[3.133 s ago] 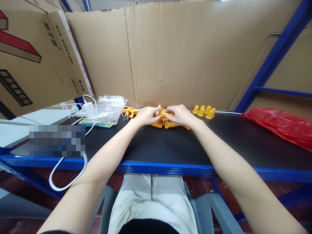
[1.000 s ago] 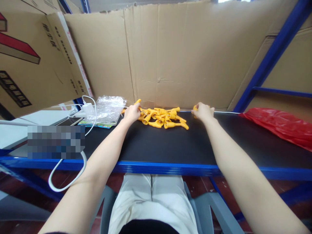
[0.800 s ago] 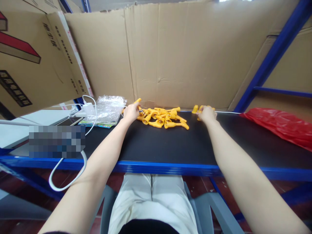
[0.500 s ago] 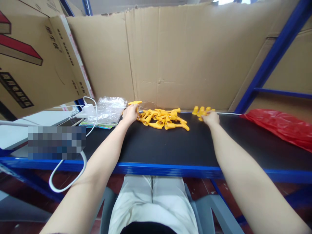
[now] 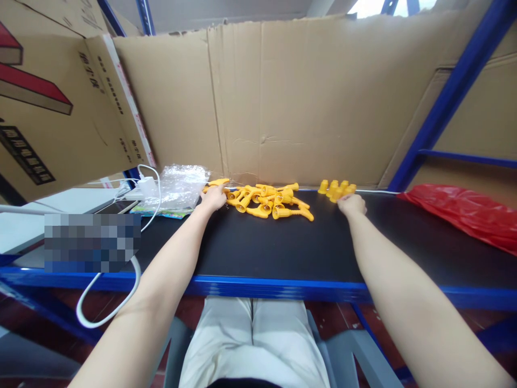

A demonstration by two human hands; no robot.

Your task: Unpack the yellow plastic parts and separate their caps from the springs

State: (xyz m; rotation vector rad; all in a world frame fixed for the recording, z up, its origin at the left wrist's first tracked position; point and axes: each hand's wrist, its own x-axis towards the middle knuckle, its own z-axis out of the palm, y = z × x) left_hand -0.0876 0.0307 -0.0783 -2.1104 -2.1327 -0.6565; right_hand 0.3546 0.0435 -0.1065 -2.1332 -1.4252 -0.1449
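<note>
A heap of yellow trumpet-shaped plastic pieces (image 5: 271,200) lies on the black shelf top (image 5: 283,242), close to the cardboard back wall. My left hand (image 5: 212,198) rests at the heap's left end, fingers curled, with a yellow piece (image 5: 218,182) sticking out beyond them. A small cluster of yellow caps (image 5: 336,188) stands to the right of the heap. My right hand (image 5: 352,205) lies just in front of that cluster with its fingers curled under; whatever is inside them is hidden.
A crumpled clear plastic bag (image 5: 180,185) and a white charger with its cable (image 5: 146,186) lie at the left. A red plastic bag (image 5: 464,213) lies at the right. Cardboard sheets (image 5: 307,97) wall the back, and a blue frame post (image 5: 448,102) rises on the right.
Both hands left the heap and moved apart, the left to its left end, the right to the caps. The right hand has since drawn back slightly toward me.
</note>
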